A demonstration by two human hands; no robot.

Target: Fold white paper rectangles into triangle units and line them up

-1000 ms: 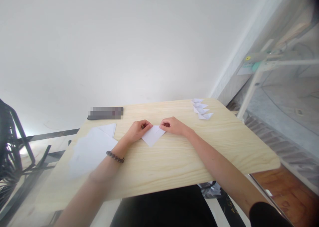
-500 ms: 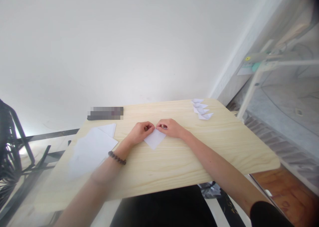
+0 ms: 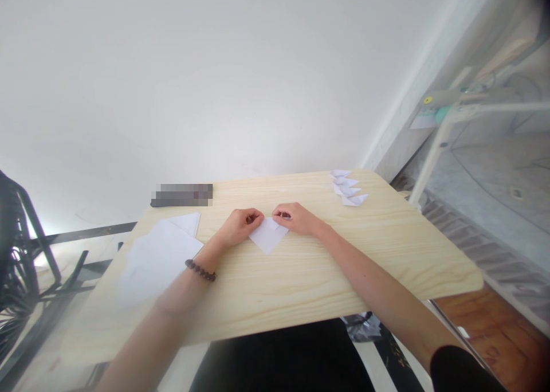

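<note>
A small folded sheet of white paper [image 3: 268,238] lies at the middle of the table, one corner pointing toward me. My left hand [image 3: 240,226] pinches its upper left edge between thumb and fingers. On the upper right edge, my right hand [image 3: 295,218] pinches the same paper. A short gap separates the two sets of fingertips, with the paper's top edge showing between them. The finer folds are too small to make out.
Loose white sheets [image 3: 161,260] lie on the left of the wooden table [image 3: 275,300]. Several folded paper pieces [image 3: 353,199] stand in a row at the back right. A dark pixelated object [image 3: 183,196] sits at the back left, near the wall.
My hands have moved slightly apart along the paper's top edge, the right one a little to the right. More of the paper's upper edge now shows between them.
</note>
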